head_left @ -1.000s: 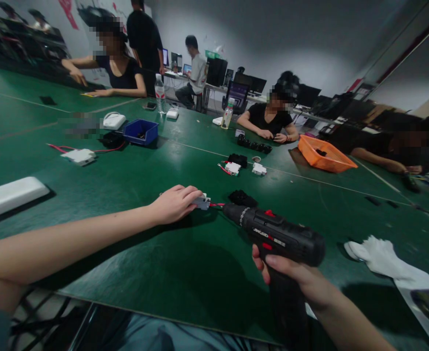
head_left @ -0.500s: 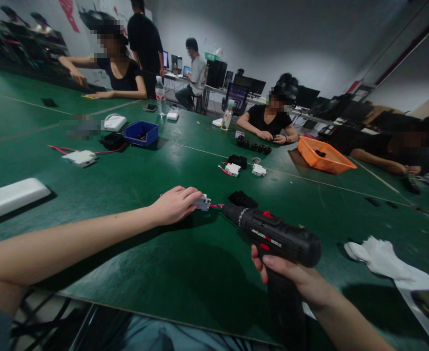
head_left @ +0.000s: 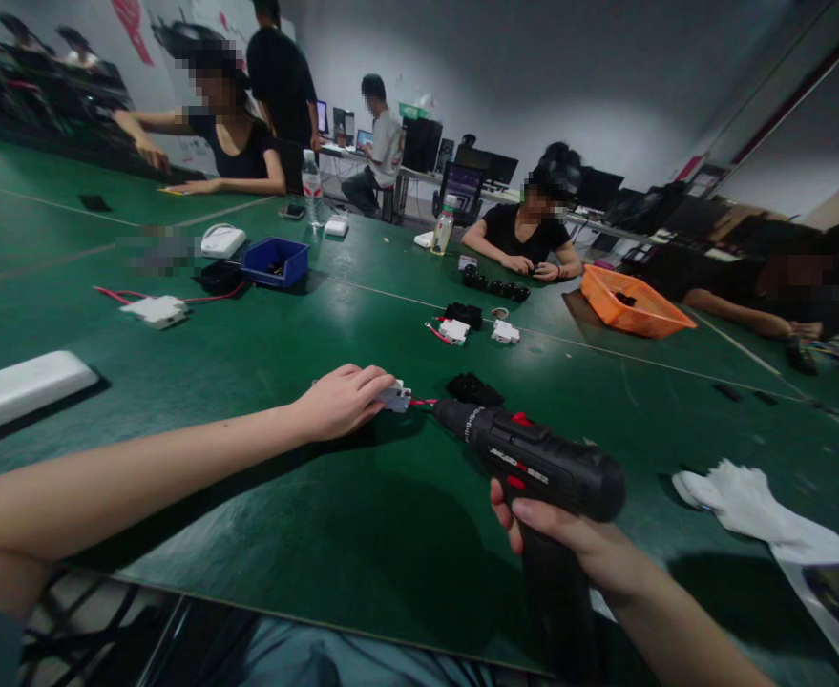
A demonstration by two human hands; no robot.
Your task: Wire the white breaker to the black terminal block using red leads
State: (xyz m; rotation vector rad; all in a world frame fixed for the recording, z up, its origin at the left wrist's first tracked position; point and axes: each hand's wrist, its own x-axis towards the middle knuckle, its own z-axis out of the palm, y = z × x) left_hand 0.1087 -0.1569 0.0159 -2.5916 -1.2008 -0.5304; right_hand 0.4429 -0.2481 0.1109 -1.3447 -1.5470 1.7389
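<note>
My left hand (head_left: 346, 401) is closed over a small white circuit breaker (head_left: 396, 395) on the green table, its fingers covering most of it. A red wire (head_left: 423, 402) comes out of the breaker's right end. My right hand (head_left: 569, 534) grips a black cordless drill (head_left: 526, 458) by its handle, with the thumb wrapped round and the fingers near the red trigger. The drill lies level and points left, its bit reaching the breaker's right end. Whether the bit sits in a screw is too small to tell. Just behind the drill's chuck lies a black piece (head_left: 474, 389).
Two more white breakers (head_left: 453, 331) lie farther back, and another with red wires (head_left: 156, 310) is at the left. Beyond stand a blue bin (head_left: 276, 262), two bottles and an orange basket (head_left: 634, 303). White gloves (head_left: 748, 501) lie at the right. Several people sit or stand around.
</note>
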